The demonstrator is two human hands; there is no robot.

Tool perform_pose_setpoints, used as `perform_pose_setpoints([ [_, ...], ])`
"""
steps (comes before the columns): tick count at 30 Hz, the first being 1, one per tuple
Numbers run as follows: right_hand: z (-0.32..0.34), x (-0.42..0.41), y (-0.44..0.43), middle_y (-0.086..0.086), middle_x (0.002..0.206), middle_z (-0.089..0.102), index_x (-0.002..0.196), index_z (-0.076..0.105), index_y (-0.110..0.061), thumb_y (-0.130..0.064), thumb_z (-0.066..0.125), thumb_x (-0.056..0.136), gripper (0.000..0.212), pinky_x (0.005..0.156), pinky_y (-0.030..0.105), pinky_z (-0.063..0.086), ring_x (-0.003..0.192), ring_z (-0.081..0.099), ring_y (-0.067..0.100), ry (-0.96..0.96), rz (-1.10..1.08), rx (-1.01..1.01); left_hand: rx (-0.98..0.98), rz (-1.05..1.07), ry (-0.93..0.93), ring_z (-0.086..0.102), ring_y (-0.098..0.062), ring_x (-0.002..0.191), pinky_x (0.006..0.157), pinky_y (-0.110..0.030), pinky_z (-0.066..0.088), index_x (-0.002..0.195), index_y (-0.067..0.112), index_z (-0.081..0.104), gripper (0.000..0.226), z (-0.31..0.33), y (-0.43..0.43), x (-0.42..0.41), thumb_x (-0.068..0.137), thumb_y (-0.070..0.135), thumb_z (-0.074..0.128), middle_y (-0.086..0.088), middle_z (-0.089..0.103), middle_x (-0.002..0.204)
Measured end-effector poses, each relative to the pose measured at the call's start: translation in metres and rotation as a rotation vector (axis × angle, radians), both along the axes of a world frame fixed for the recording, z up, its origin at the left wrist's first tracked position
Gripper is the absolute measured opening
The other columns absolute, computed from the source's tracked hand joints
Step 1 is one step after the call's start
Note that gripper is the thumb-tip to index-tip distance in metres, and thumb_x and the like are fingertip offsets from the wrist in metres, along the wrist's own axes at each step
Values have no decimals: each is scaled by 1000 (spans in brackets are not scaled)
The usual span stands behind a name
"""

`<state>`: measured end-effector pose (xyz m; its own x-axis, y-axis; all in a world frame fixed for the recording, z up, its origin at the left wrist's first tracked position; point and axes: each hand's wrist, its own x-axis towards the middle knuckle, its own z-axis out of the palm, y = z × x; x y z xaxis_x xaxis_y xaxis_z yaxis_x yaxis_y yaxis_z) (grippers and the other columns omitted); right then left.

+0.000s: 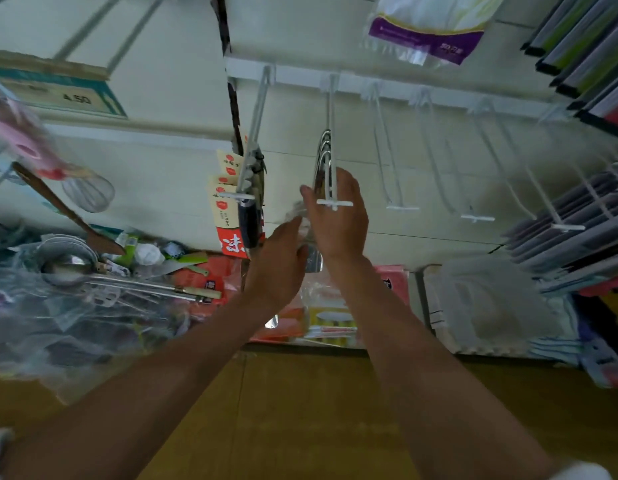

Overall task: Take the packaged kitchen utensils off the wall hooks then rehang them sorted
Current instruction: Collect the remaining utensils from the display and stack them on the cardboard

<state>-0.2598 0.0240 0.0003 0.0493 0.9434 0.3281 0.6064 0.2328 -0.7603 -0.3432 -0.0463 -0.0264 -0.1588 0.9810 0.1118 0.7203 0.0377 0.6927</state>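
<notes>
Hanging on one hook (331,105) at centre is a batch of steel utensils (323,157), their loop handles threaded on the wire and bunched near its tip. Right hand (338,220) is raised at the hook end, thumb on one side of the handles and fingers on the other, closed about them. Left hand (278,268) is just below and beside it, fingers curled on the clear wrap round the lower part of the same batch. Whether the batch is going on or coming off cannot be told. The next hook to the left carries carded tools (227,202), packed close. To the right, a row of bare hooks (401,206) holds nothing. A loose pile (75,271) of ladles and other wrapped ware lies on the shelf at lower left, with a whisk (89,192) above it, blurred. Assessment: stripping appears largely done, given the bare hooks and the pile; sorting is at an early to middle stage, with two hooks loaded. Outstanding: the pile to be sorted and hung on the bare hooks.
</notes>
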Motion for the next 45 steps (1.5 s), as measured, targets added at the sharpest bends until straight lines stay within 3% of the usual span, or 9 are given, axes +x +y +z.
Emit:
perform_pose_setpoints([
  [8, -1, 6, 15, 4, 97, 65, 105, 56, -10, -21, 76, 86, 30, 59, 19, 37, 81, 62, 17, -5, 34, -102, -264, 191, -175, 62, -31, 104, 84, -40, 52, 115, 5, 59, 57, -29, 77, -1, 77, 47, 52, -17, 63, 113],
  [10, 0, 8, 15, 3, 97, 66, 104, 56, -10, -18, 77, 85, 29, 62, 22, 44, 82, 63, 18, -11, 61, -99, -251, 173, -163, 61, -19, 91, 70, -27, 43, 102, 4, 63, 37, -21, 73, 4, 81, 34, 56, -12, 67, 104],
  [13, -1, 11, 10, 4, 95, 68, 103, 59, -10, -20, 72, 89, 22, 71, 38, 55, 83, 65, 21, -12, 62, -83, -164, 163, -250, 59, -18, 98, 78, -23, 41, 111, 10, 62, 25, -25, 61, 10, 87, 16, 67, -7, 65, 112],
  [19, 1, 21, -17, 0, 91, 69, 107, 61, -14, -30, 68, 93, 23, 69, 28, 51, 80, 66, 17, -64, 71, -78, -54, 146, -280, 63, -20, 94, 80, -32, 50, 98, 14, 70, 44, -35, 38, 5, 75, 49, 57, -7, 68, 103],
  [22, 3, 28, -35, -2, 94, 69, 108, 62, -14, -31, 68, 93, 23, 72, 27, 52, 82, 65, 14, -59, 94, -79, -84, 55, -375, 61, -18, 94, 85, -34, 49, 96, 20, 63, 8, -38, 22, 7, 89, 21, 67, -1, 67, 97],
  [26, 5, 35, -58, -5, 98, 69, 111, 63, -17, -31, 69, 93, 24, 78, 31, 56, 85, 65, 11, -50, 102, -74, -108, -79, -412, 61, -8, 83, 79, -29, 47, 92, 26, 64, 16, -41, 0, 8, 91, 10, 66, 19, 63, 82],
  [34, 23, 35, -95, -12, 101, 68, 111, 62, -22, -35, 67, 93, 23, 74, 17, 48, 86, 61, 3, -77, 124, -135, -171, -136, -414, 59, 5, 79, 70, -9, 46, 85, 25, 63, 21, -16, -40, 10, 94, 6, 60, 17, 63, 83],
  [39, 18, 5, -124, -12, 100, 67, 114, 62, -24, -38, 67, 92, 26, 73, 22, 53, 85, 62, 4, -107, 187, -120, -131, -132, -449, 68, -9, 82, 73, -25, 52, 90, 16, 71, 9, -18, -84, -21, 94, 17, 63, 6, 72, 89],
  [45, 15, -89, -167, -10, 101, 65, 111, 61, -25, -41, 66, 90, 27, 74, 33, 53, 85, 61, 8, -101, 302, -91, -114, 10, -457, 61, 17, 82, 69, -7, 44, 86, 45, 63, 34, -6, -149, -105, 91, 11, 67, 39, 65, 78],
])
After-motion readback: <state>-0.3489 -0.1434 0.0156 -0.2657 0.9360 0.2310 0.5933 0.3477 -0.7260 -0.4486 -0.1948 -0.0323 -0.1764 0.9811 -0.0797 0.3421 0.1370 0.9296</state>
